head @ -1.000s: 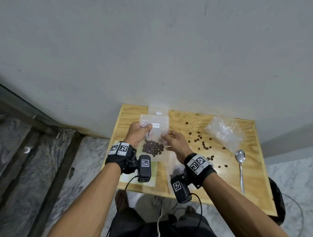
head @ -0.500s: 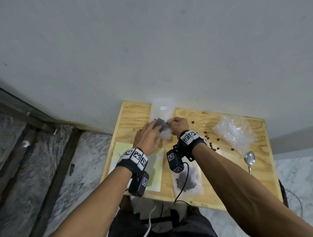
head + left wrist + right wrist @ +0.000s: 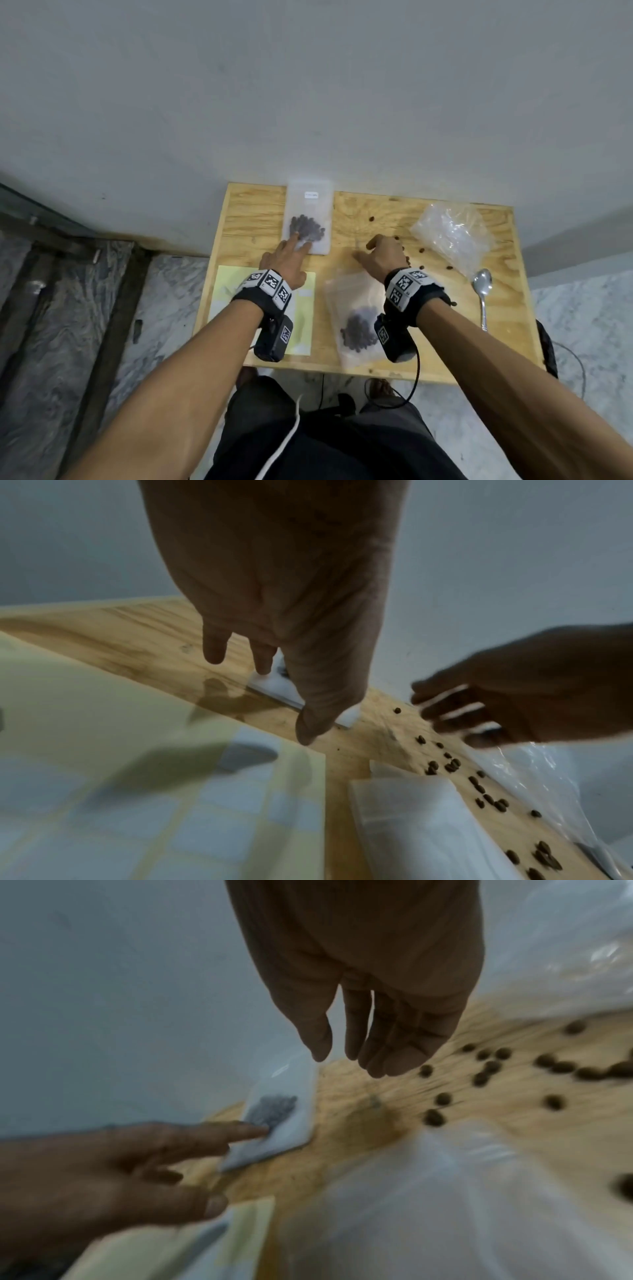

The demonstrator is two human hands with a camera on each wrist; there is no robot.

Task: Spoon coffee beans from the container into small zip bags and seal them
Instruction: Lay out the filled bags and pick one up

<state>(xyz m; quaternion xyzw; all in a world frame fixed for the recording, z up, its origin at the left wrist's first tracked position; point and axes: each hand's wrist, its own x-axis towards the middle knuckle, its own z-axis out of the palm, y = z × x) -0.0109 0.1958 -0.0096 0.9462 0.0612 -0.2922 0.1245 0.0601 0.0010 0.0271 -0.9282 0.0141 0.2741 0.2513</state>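
A small zip bag with coffee beans (image 3: pixel 308 219) lies flat at the back of the wooden table (image 3: pixel 253 219). My left hand (image 3: pixel 291 253) touches its near end with straight fingers; the left wrist view shows the fingertips on the bag (image 3: pixel 274 688). To its right, my right hand (image 3: pixel 380 253) hovers over the bare wood with relaxed, straight fingers (image 3: pixel 369 1042) and holds nothing. Loose coffee beans (image 3: pixel 421 250) lie scattered just beyond it. A second zip bag with beans (image 3: pixel 356 322) lies at the front, partly under my right wrist.
A crumpled clear plastic bag (image 3: pixel 448 236) sits at the back right, and a metal spoon (image 3: pixel 482 291) lies along the right edge. A pale yellow label sheet (image 3: pixel 301 308) covers the front left. A grey wall stands right behind the table.
The filled bag went from both hands in front of me down onto the back of the table. My right hand let go and moved right; my left fingers stay on the bag.
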